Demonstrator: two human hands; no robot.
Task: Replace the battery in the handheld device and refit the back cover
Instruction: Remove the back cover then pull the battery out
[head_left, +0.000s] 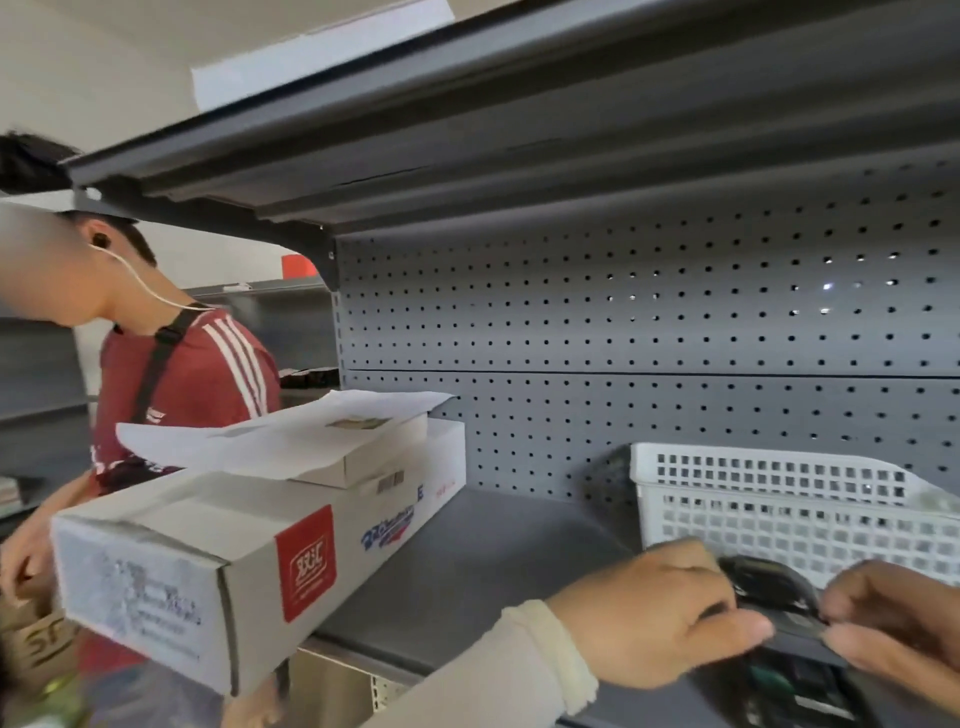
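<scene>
Fingers (737, 631) of the left hand (660, 618) curled shut over the near side of the black handheld device (769, 587); fingers of the right hand (904, 623) pinched closed on its other end, around what may be a dark flat panel (795, 631). Held low over the front edge of the grey shelf (467, 561), just in front of the white perforated basket (779, 499).

Probably mid-way at the cover: prising off or seating it, cannot tell which. Next calls for a steady left grip and a square slide or press from the right.

Blurred throughout; battery not made out, compartment hidden by both hands. Right hand cut off at the frame edge. Dark item (779, 686) below the shelf unclear. White cardboard box (208, 561) and a bystander (182, 374) well apart, left.
</scene>
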